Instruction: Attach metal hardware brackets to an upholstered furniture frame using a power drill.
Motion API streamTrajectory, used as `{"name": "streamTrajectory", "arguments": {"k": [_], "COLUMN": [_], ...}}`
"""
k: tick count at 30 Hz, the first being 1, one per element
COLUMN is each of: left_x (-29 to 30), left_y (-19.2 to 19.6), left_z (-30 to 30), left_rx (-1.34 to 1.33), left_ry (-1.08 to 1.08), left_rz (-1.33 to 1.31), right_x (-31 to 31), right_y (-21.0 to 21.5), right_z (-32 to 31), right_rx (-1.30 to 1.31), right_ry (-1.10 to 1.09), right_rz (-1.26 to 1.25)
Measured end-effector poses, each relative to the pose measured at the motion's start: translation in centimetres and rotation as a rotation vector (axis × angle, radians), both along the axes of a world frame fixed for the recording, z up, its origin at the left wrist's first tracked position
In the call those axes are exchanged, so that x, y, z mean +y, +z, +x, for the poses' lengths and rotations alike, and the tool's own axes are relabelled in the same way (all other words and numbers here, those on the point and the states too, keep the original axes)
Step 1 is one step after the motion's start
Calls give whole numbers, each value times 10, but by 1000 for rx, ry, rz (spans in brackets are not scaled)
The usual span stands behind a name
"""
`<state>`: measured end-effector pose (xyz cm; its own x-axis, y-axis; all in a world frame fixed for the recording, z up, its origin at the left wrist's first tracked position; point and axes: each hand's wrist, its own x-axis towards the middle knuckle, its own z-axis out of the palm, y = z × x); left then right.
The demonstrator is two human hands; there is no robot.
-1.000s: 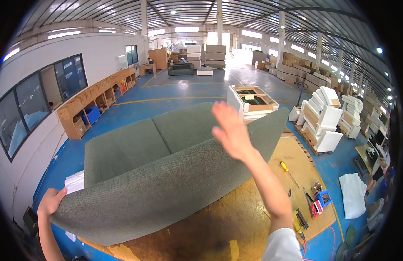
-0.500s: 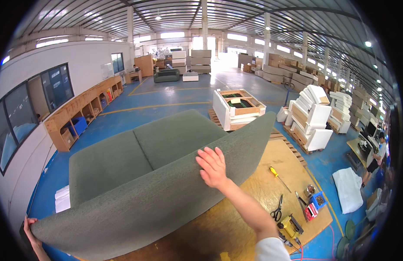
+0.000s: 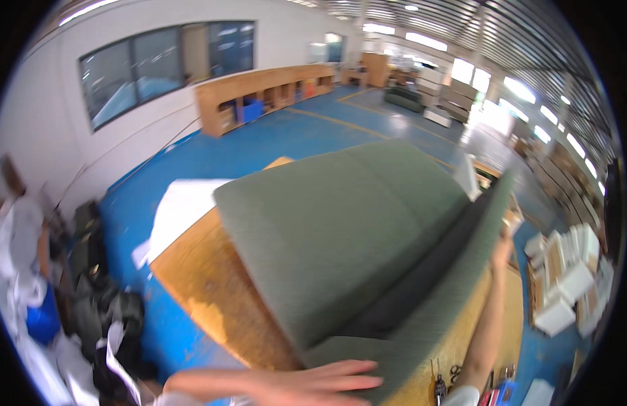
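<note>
Two hands showing. What's the left one doing?

Left hand [image 3: 327, 384] is reaching across the near end of the green sofa section [image 3: 347, 223], fingers extending and spreading. It's wide open, gripping nothing that I'm seeing. Contact: can't tell.

And the right?

Right hand [image 3: 504, 247] is sitting at the outer side of the raised panel [image 3: 455, 298], toward its far end. The fingers are partly hiding, so can't tell how far they're closing or whether they're gripping.

Where's the sofa section?

It's lying on the wooden table [image 3: 208, 294], the panel leaning up along its right side. Dark lining [image 3: 408, 287] is showing in the gap between.

Anything else nearby?

White sheet [image 3: 185, 210] is lying by the table's left edge. Scissors [image 3: 455, 371] and a blue box [image 3: 506, 392] are lying near the right forearm. White frames [image 3: 564, 287] are standing stacked, well off to the right.
</note>
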<state>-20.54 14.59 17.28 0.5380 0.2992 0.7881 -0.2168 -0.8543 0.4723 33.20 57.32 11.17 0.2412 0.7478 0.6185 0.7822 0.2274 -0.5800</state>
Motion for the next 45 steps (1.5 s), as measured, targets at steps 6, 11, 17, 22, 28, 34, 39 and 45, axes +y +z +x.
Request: {"name": "streamTrajectory", "arguments": {"k": [6,11,17,22,28,34,39,45], "left_x": [111,250,345,346,254,112,17,-31], "left_y": [-116,-165,-203,-264,-259,-290,-248,-172], "left_z": [-167,-391,-446,-507,-456,-424,-368,-241], "left_rx": [425,826,202,-133,-61,-164,-9,-122], "left_ry": [791,1694,563,271,344,497,923,1120], "left_rz": [-9,-361,-1532,-1548,-1611,-1566,-1388,-1243], "right_x": [-231,-391,-437,-427,-447,-481,-489,-496], "right_y": [58,47,36,4,11,2,-4,-51], "right_z": [-129,-217,-231,-226,-206,-124,-52,11], "right_rx": [559,573,687,694,749,729,613,793], "right_ry": [635,332,99,12,-278,-466,-752,-384], "right_rz": [-90,165,249,320,525,587,524,102]}}
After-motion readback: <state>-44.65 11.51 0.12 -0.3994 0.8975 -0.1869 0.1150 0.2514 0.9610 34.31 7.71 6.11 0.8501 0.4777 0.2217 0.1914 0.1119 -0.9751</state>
